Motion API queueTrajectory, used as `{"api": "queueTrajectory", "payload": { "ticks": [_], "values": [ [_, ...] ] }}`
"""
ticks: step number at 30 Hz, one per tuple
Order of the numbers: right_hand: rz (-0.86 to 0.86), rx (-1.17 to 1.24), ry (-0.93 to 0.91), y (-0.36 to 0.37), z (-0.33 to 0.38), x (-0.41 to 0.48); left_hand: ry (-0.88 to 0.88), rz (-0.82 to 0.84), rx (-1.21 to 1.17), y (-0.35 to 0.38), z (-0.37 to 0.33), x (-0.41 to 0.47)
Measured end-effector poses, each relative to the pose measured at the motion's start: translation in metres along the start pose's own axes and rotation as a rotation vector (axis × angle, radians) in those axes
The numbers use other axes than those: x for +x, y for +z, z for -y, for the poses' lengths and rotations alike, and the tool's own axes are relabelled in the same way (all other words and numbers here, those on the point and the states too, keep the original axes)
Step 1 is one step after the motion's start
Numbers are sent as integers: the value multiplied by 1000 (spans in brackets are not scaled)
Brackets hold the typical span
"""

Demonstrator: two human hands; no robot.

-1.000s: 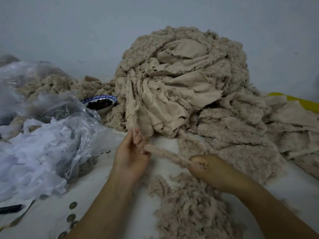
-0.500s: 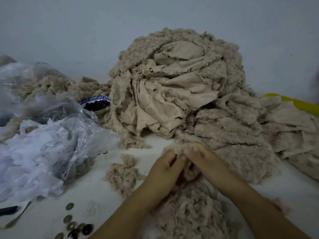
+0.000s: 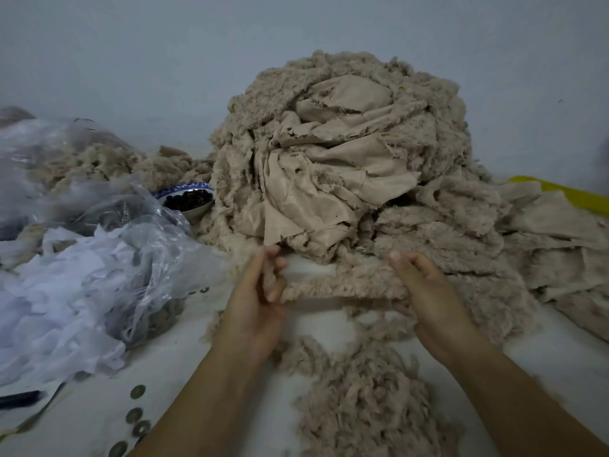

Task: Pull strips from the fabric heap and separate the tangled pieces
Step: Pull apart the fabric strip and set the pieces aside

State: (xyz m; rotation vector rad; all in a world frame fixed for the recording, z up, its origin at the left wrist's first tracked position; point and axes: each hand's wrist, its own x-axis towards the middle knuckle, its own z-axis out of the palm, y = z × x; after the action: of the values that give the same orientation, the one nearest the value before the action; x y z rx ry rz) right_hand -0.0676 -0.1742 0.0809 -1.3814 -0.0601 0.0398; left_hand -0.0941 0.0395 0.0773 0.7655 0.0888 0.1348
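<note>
A tall heap of beige fleecy fabric rises at the middle of the table, against the wall. In front of its foot I hold a fluffy beige strip stretched level between both hands. My left hand pinches the strip's left end with curled fingers. My right hand grips the right end, where the strip runs into more fleece lying at the heap's base. A low pile of small pulled pieces lies on the white table between my forearms.
A clear plastic bag with white scraps fills the left. A blue-rimmed bowl of dark bits stands behind it. Several coins lie at the front left, with a dark pen beyond. Something yellow shows at the right.
Half a second ago my hands were close together at the heap's foot. They have moved apart, and a strip is now stretched between them.
</note>
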Motion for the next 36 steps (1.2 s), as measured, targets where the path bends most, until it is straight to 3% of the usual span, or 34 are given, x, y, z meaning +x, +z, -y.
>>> {"api": "queueTrajectory", "payload": {
  "ticks": [4, 7, 10, 13, 19, 22, 26, 29, 32, 36],
  "values": [
    [178, 48, -16, 10, -2, -6, -6, 189, 665, 15, 18, -18],
    [193, -112, -55, 18, -3, -11, -9, 270, 881, 25, 32, -22],
    [132, -133, -66, 18, -5, -10, 31, 144, 882, 23, 32, -18],
    [49, -120, -12, 15, -3, -7, -36, 43, 828, 22, 31, -17],
    [-145, 109, 74, -22, 10, 8, -42, -271, 516, 7, -1, -1],
    [-97, -23, 58, -16, 7, 4, -98, -135, 454, 8, 7, -4],
    [144, -248, -9, 6, -5, -11, -127, 29, 428, 14, 21, -12],
    [201, -210, 2, 15, -9, -13, -150, 116, 471, 15, 28, -17],
    [56, -157, -32, 14, -7, -9, -92, 67, 512, 17, 32, -17],
    [-4, -161, -31, 8, -6, -5, 27, -100, 451, 16, 25, -8]
  ]
}}
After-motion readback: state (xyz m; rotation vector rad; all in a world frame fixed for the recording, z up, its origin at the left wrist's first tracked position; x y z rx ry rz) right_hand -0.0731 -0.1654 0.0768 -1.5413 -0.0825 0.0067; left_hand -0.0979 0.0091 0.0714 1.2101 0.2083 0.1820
